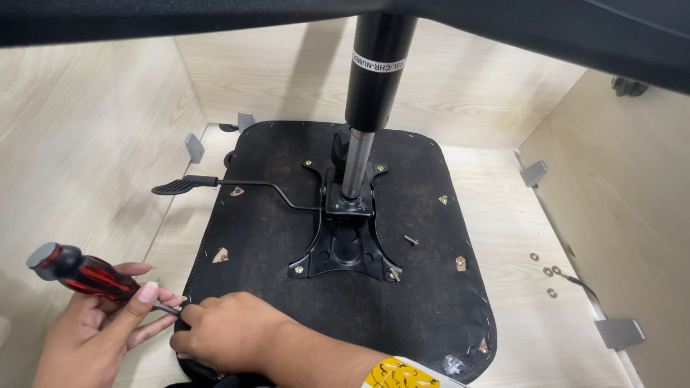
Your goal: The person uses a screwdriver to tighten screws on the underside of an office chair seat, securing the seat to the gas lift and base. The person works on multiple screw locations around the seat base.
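Note:
A black chair seat [273, 237] lies upside down. A black metal plate [345, 248] is bolted at its middle, with a gas cylinder [377, 72] rising from it. My left hand [93, 330] grips a red and black screwdriver [86, 274] at the lower left. The screwdriver's shaft points right, to the seat's near-left corner. My right hand [226, 330] lies curled over that corner, with its fingertips at the screwdriver's tip. What is under the fingers is hidden.
A black lever [187, 185] sticks out left from the plate. A loose screw [411, 240] lies on the seat. Several washers [550, 273] lie on the wooden floor at right. Grey brackets [619, 332] line the pale wooden walls that box in the seat.

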